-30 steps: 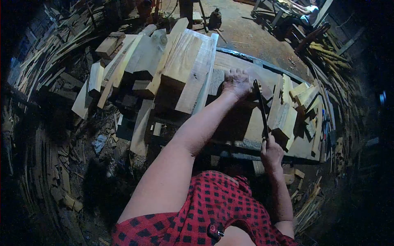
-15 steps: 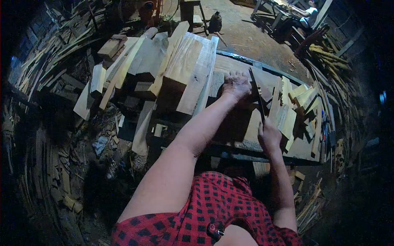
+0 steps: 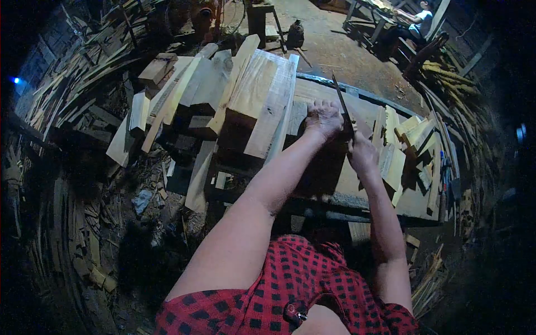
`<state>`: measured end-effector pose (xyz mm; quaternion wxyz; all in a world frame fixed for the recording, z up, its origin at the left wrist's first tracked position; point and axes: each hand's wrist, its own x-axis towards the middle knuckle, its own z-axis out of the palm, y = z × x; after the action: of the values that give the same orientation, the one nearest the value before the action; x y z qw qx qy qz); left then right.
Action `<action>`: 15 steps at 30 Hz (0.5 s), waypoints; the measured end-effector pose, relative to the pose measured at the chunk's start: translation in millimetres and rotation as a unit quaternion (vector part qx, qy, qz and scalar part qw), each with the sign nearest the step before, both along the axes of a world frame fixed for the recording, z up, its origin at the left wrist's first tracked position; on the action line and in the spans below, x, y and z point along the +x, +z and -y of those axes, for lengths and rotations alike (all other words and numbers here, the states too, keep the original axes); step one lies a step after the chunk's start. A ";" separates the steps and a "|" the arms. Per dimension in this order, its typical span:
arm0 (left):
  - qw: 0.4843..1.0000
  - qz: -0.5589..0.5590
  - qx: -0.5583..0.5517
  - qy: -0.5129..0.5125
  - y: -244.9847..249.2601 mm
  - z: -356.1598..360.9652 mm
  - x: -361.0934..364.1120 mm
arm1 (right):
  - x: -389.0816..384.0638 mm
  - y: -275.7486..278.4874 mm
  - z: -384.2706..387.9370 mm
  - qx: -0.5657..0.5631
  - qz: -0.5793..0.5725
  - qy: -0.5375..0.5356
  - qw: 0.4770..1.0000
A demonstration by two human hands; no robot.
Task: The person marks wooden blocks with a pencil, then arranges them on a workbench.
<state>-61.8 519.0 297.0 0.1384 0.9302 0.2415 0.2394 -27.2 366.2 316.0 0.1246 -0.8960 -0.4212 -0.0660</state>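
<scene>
My left hand [image 3: 325, 119] presses down on a piece of wood on the workbench, fingers curled over it; the hand and its shadow hide most of that piece. Just to its right, my right hand [image 3: 364, 154] is closed around the handle end of a handsaw [image 3: 342, 100]. The saw's long, dark, thin blade shows almost edge-on and points away from me, past the left hand's fingers. Whether its teeth are in the wood cannot be made out.
Thick timber blocks [image 3: 251, 84] are stacked on the left. Cut offcuts [image 3: 410, 134] lie on the bench's right side, near several slim tools [image 3: 444, 178]. Scrap strips [image 3: 78, 84] pile up around. Another person [image 3: 421, 22] sits at a far table.
My right hand has pushed forward, away from me, and the saw's tip reaches farther out. My left hand stays on the wood. The whole view has shifted slightly.
</scene>
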 end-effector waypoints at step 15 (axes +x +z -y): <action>0.999 0.019 0.032 0.008 -2.3 -2.0 2.1 | 8.3 6.7 -22.9 -0.001 -0.034 -0.029 0.999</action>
<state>-59.7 521.0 294.7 0.1112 0.9274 0.2388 0.2654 -18.9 389.1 322.7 0.1356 -0.9097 -0.3907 -0.0382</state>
